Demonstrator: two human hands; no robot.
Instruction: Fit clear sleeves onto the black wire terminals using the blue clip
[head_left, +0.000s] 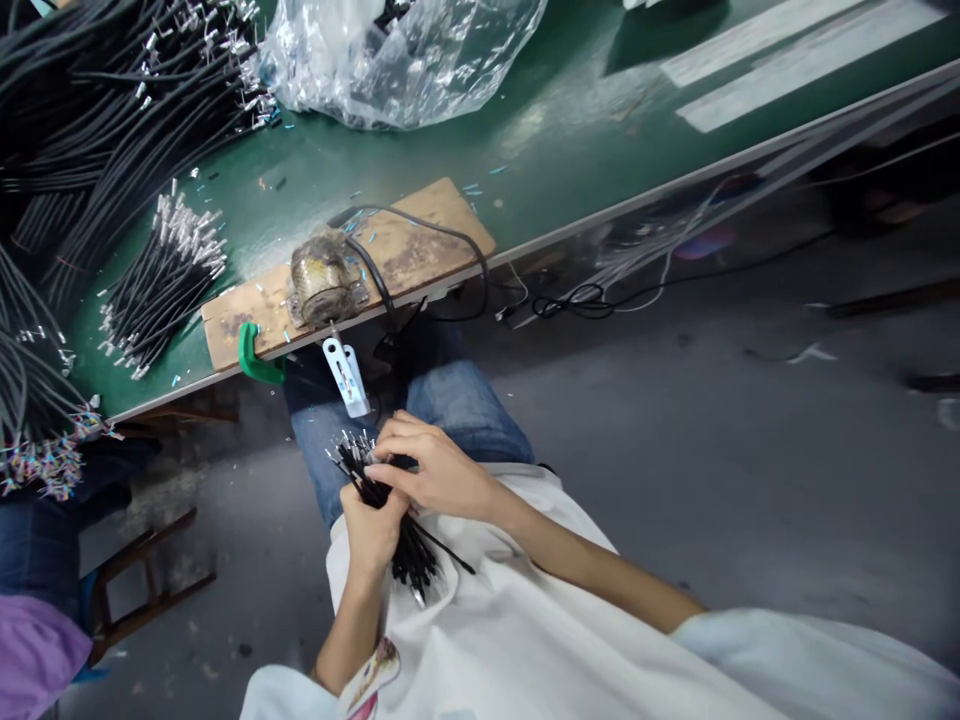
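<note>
The bundle of short black wires [414, 562] is being held over the lap, just above the white shirt [525, 620] and well short of the counter's near edge. It is being clamped around its middle by the left hand [371, 530], whose fingers are closed tight about it. The bare metal tips are fanning out up and to the left of the fist, and the other ends are poking out below it. The right hand [439, 470] is being laid across the top of the bundle from the right, its fingers [390, 470] drawn together and pinching the wires just behind the tips. Whether one wire or several are being pinched cannot be told.

Wires seem to be getting picked from the fan. This is judged to be done best with a firm grip at the middle and each wire pinched close behind its tip and drawn along its own length, so that neighbours are not being dragged loose.

Farther off, a white tab [346, 375] is hanging from a small motor [324, 280], which is being carried on a wooden board [427, 240] fixed to the counter [570, 130] by a green clamp [255, 358]. To the left a pile of cut wires [161, 285] is lying on the counter, and at the far edge a plastic bag [397, 55].
</note>
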